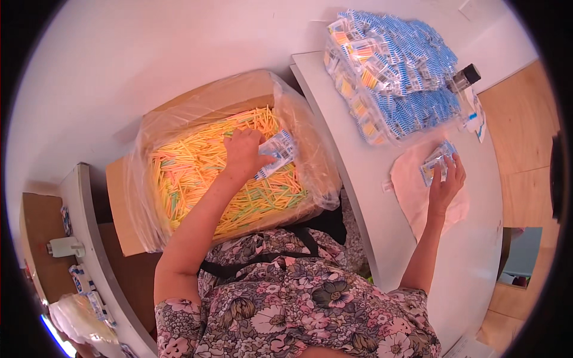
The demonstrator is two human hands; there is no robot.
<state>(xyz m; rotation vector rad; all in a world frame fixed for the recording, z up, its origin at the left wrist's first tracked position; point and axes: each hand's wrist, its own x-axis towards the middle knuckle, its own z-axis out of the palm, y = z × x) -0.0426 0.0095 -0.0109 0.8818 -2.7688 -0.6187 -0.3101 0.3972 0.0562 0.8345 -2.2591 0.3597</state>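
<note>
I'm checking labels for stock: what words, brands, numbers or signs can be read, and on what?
None can be read reliably.
Clear packet at the left hand: dark print, too small to read.
Blue-edged packaging at the right hand: too small and blurred.
Heaped packets at upper right: too small.
Blue-and-white items at far left: blurred.

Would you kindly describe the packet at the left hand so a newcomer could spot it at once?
Find the cardboard box of yellow, orange and green sticks, left of the white table. Over the sticks, the left hand holds a clear, blue-edged packet. Its place above loose sticks sets it apart from the similar packets on the table.
</note>
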